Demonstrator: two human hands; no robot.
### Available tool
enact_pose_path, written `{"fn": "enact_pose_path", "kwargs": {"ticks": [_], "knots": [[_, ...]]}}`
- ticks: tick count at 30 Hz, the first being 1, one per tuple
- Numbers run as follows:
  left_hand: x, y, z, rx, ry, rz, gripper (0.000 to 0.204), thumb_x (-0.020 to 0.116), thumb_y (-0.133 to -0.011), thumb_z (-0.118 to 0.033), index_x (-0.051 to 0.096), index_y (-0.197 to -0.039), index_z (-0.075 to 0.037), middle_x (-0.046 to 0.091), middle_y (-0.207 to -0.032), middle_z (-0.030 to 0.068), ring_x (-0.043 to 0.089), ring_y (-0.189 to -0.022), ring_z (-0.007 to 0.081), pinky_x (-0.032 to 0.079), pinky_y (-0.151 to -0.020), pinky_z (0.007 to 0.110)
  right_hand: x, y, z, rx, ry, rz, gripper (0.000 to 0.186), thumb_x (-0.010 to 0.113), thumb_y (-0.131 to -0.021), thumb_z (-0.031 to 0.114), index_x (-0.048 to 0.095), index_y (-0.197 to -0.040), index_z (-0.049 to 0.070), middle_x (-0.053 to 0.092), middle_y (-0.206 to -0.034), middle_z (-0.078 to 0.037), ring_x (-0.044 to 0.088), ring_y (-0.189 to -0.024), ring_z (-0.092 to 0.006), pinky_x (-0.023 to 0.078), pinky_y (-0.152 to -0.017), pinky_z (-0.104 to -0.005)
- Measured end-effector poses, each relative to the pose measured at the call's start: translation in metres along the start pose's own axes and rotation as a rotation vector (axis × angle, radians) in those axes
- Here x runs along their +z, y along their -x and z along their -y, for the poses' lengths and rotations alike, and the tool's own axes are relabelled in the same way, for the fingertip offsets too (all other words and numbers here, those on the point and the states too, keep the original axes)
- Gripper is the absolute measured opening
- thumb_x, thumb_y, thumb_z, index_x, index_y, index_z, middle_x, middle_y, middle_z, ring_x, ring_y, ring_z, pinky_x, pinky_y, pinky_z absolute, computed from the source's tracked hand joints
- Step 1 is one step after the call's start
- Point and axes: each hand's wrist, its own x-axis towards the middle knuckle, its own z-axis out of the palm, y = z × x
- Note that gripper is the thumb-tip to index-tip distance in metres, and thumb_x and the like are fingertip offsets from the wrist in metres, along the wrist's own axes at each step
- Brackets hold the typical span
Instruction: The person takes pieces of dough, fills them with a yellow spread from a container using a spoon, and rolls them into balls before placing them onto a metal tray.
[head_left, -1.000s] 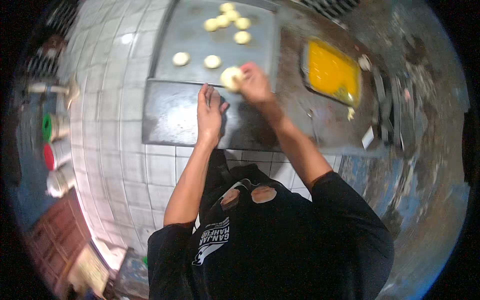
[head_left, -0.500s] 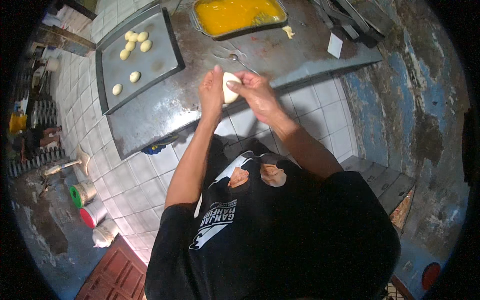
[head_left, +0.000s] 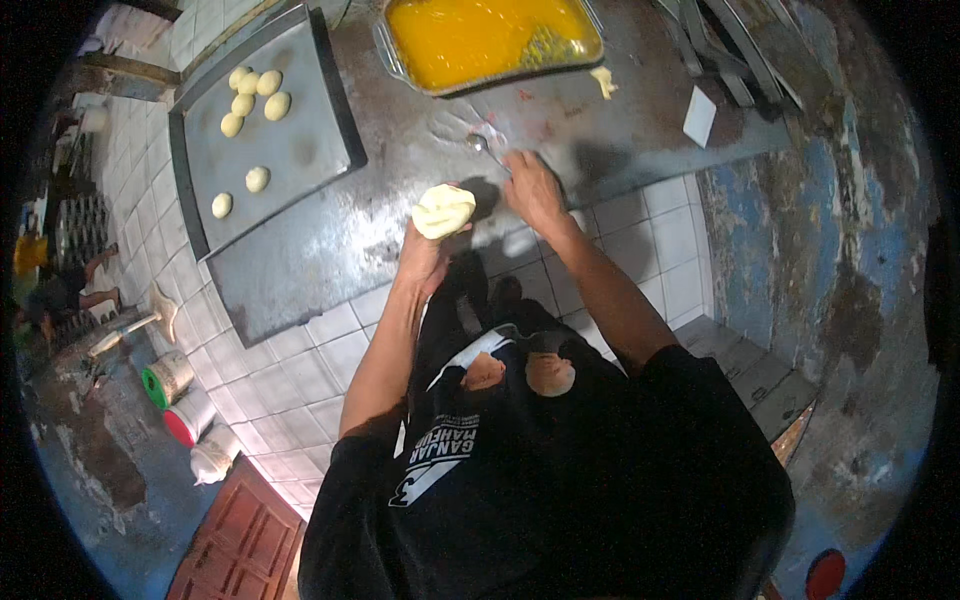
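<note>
A piece of pale yellow dough (head_left: 443, 211), flattened and creased on top, rests in my left hand (head_left: 424, 258), whose fingers curl up around it from below. At the edge of the metal table, my right hand (head_left: 535, 190) pinches the handle of a spoon (head_left: 478, 142). The spoon's bowl still lies on the tabletop, beside a wet smear. Left of my hands, a dark metal baking tray (head_left: 290, 175) carries several small round dough balls (head_left: 257, 179), most of them clustered toward its far side.
A rectangular pan (head_left: 480, 88) of yellow-orange filling stands at the table's far side. A yellow scrap (head_left: 604, 82) and a white card (head_left: 699, 117) lie right of it, near stacked metal trays (head_left: 730, 50). Lidded buckets (head_left: 187, 418) stand on the floor at left. A weathered wall (head_left: 810, 230) rises on the right.
My right hand has left the dough and moved right, onto the spoon's handle. The dough, now spread flatter, has stayed in my left hand, which has turned palm up and come lower.
</note>
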Motion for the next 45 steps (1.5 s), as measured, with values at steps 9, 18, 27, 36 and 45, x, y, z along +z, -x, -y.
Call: {"fn": "enact_pose_path", "kwargs": {"ticks": [9,18,27,36,45], "knots": [[-0.029,-0.07,-0.128,0.056,-0.081,-0.015,0.057,0.077,-0.078,0.007,0.057,-0.13,-0.006,0.065,-0.124,0.0041,0.061,-0.116,0.0143,0.046,-0.103,0.029,-0.022,-0.07,0.023,-0.167,0.056,0.503,0.018,0.053,-0.089,0.012,0.06,-0.101,0.0,0.061,-0.101,-0.022,0.063,-0.096,-0.0388,0.051,-0.085,-0.0492],[-0.05,-0.136,-0.162,0.275,-0.407,-0.054,0.074,0.079,-0.078,0.005,0.042,-0.141,-0.005,0.064,-0.12,0.0085,0.063,-0.109,0.0165,0.05,-0.098,0.029,-0.053,-0.209,0.026,-0.339,0.287,0.154,0.019,0.053,-0.089,0.014,0.066,-0.101,0.007,0.067,-0.077,-0.013,0.067,-0.068,-0.0374,0.056,-0.061,-0.0469],[-0.078,-0.153,-0.153,0.311,-0.586,-0.148,0.048,0.079,-0.08,0.001,0.058,-0.124,-0.003,0.069,-0.112,0.0067,0.064,-0.105,0.0127,0.05,-0.094,0.027,-0.04,-0.261,0.027,0.013,-0.045,0.724,0.029,0.053,-0.089,0.023,0.073,-0.09,0.002,0.072,-0.083,-0.019,0.071,-0.079,-0.0355,0.057,-0.072,-0.0492],[-0.054,-0.141,-0.141,0.375,-0.595,-0.252,0.045,0.081,-0.082,-0.006,0.059,-0.122,-0.004,0.071,-0.113,0.0092,0.066,-0.105,0.0167,0.051,-0.093,0.03,-0.004,-0.244,0.014,-0.31,0.229,0.507,0.023,0.056,-0.088,0.018,0.073,-0.081,0.003,0.07,-0.076,-0.018,0.07,-0.071,-0.035,0.056,-0.066,-0.0486],[0.017,-0.156,-0.123,0.536,-0.727,-0.327,0.048,0.079,-0.084,-0.014,0.05,-0.121,-0.004,0.069,-0.107,0.0198,0.069,-0.101,0.0367,0.054,-0.085,0.043,-0.058,-0.154,0.057,-0.519,-0.005,-0.171,0.018,0.06,-0.094,0.018,0.069,-0.098,0.003,0.064,-0.077,-0.015,0.064,-0.061,-0.0283,0.05,-0.054,-0.0371]]}}
